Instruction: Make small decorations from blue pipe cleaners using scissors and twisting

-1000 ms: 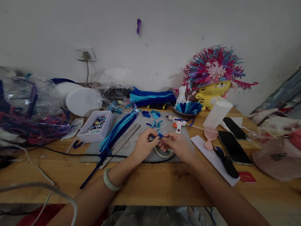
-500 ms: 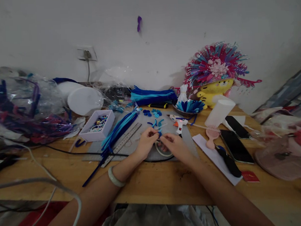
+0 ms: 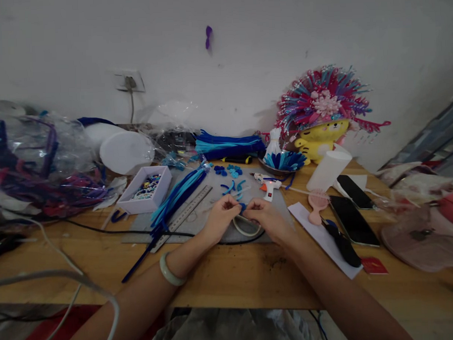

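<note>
My left hand (image 3: 221,217) and my right hand (image 3: 267,219) meet over the grey mat (image 3: 206,225), fingertips pinched. Between them is a small blue fuzzy piece (image 3: 242,207), apparently pipe cleaner, partly covered by the fingers. Below my right hand lies a pale ring (image 3: 248,234), its upper side hidden. Just beyond the fingers are short curved blue pipe cleaner pieces (image 3: 227,188) and blue flower-like shapes (image 3: 234,171). A white and orange glue gun (image 3: 272,189) rests behind my right hand. To the left, a metal ruler (image 3: 187,211) lies beside a bundle of blue pipe cleaners (image 3: 184,187).
A white box (image 3: 155,204) of beads stands left. Behind are more blue pipe cleaners (image 3: 229,145) and a bowl (image 3: 267,169) of blue-tipped bundles. On the right lie a pink brush (image 3: 318,201), phones (image 3: 353,220) and a paper strip (image 3: 300,217). A black cable (image 3: 113,230) crosses the table.
The fingers of my right hand have curled in and drawn slightly back, so more of the pale ring shows. Both hands stay close together at the blue piece. The view has shifted slightly.
</note>
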`<control>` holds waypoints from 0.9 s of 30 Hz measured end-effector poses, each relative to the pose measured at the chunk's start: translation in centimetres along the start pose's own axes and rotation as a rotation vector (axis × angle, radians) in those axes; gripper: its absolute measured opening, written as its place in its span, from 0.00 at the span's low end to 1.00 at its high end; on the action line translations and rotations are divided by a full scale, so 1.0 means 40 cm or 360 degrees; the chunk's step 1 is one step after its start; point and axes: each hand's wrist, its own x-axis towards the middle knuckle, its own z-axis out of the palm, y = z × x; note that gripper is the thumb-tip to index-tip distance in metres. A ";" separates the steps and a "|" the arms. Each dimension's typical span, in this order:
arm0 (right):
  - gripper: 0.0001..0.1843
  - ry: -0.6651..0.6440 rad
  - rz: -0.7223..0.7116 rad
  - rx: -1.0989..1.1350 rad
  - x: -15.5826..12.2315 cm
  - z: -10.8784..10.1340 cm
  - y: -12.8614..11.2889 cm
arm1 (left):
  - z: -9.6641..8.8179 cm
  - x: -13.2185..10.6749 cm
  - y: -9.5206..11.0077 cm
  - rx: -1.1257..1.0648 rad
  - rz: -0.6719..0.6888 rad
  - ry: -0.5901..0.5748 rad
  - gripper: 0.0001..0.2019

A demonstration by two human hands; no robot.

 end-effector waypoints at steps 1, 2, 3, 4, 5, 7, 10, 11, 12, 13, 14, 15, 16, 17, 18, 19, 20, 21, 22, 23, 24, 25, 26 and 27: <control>0.07 0.0086 -0.0147 -0.0313 -0.002 0.000 0.000 | 0.002 -0.001 0.000 0.0052 -0.0030 -0.0002 0.05; 0.07 0.0139 -0.0314 -0.0616 -0.005 0.000 0.000 | 0.003 -0.003 0.001 0.0089 -0.0057 -0.0008 0.05; 0.08 0.0144 -0.0491 -0.0885 -0.008 -0.001 0.000 | 0.004 -0.004 0.001 0.0105 -0.0079 -0.0021 0.05; 0.08 0.0108 -0.0659 -0.1101 -0.010 -0.003 0.000 | 0.005 -0.005 0.001 0.0101 -0.0094 -0.0037 0.05; 0.09 0.0047 -0.0794 -0.1248 -0.011 -0.004 0.000 | 0.005 -0.004 0.001 0.0087 -0.0097 -0.0046 0.05; 0.09 -0.0032 -0.0899 -0.1283 -0.010 -0.008 -0.001 | 0.002 -0.001 0.002 0.0050 -0.0077 -0.0036 0.05; 0.04 0.0098 -0.0628 -0.0725 0.000 -0.014 -0.003 | -0.007 0.009 0.003 -0.0008 -0.0052 0.0013 0.06; 0.03 0.0130 -0.0438 -0.0437 0.004 -0.017 -0.003 | -0.011 0.011 0.003 -0.0024 -0.0049 0.0023 0.07; 0.04 0.0124 -0.0220 -0.0157 0.008 -0.019 -0.003 | -0.013 0.013 0.003 -0.0031 -0.0043 0.0031 0.07; 0.07 0.0078 0.0007 0.0083 0.011 -0.023 -0.003 | -0.015 0.013 0.003 -0.0023 -0.0029 0.0036 0.07; 0.10 -0.0009 0.0225 0.0266 0.013 -0.026 -0.003 | -0.016 0.012 0.003 -0.0003 -0.0004 0.0037 0.07; 0.13 -0.0126 0.0413 0.0394 0.015 -0.030 -0.003 | -0.016 0.011 0.003 0.0020 0.0026 0.0022 0.07; 0.15 -0.0245 0.0551 0.0494 0.015 -0.034 -0.003 | -0.017 0.009 0.003 0.0036 0.0060 -0.0010 0.07; 0.15 -0.0354 0.0639 0.0590 0.015 -0.037 -0.003 | -0.017 0.008 0.003 0.0045 0.0098 -0.0054 0.07; 0.14 -0.0436 0.0684 0.0693 0.014 -0.039 -0.003 | -0.017 0.006 0.003 0.0049 0.0141 -0.0102 0.07; 0.12 -0.0483 0.0700 0.0793 0.013 -0.040 -0.004 | -0.017 0.005 0.003 0.0050 0.0190 -0.0145 0.06; 0.09 -0.0498 0.0691 0.0873 0.012 -0.040 -0.004 | -0.017 0.004 0.004 0.0053 0.0237 -0.0177 0.06; 0.07 -0.0491 0.0660 0.0908 0.010 -0.038 -0.004 | -0.018 0.004 0.004 0.0060 0.0279 -0.0194 0.06; 0.06 -0.0464 0.0606 0.0877 0.009 -0.036 -0.004 | -0.019 0.003 0.005 0.0074 0.0313 -0.0200 0.06; 0.06 -0.0414 0.0522 0.0774 0.008 -0.032 -0.003 | -0.019 0.003 0.006 0.0094 0.0333 -0.0203 0.05; 0.07 -0.0341 0.0402 0.0601 0.005 -0.027 -0.001 | -0.020 0.003 0.007 0.0115 0.0335 -0.0201 0.05; 0.09 -0.0247 0.0245 0.0363 0.002 -0.022 0.001 | -0.020 0.002 0.007 0.0136 0.0321 -0.0193 0.06; 0.10 -0.0133 0.0055 0.0065 -0.001 -0.017 0.003 | -0.019 0.002 0.007 0.0154 0.0296 -0.0177 0.06; 0.11 -0.0017 -0.0155 -0.0279 -0.005 -0.012 0.007 | -0.018 0.001 0.007 0.0169 0.0265 -0.0160 0.06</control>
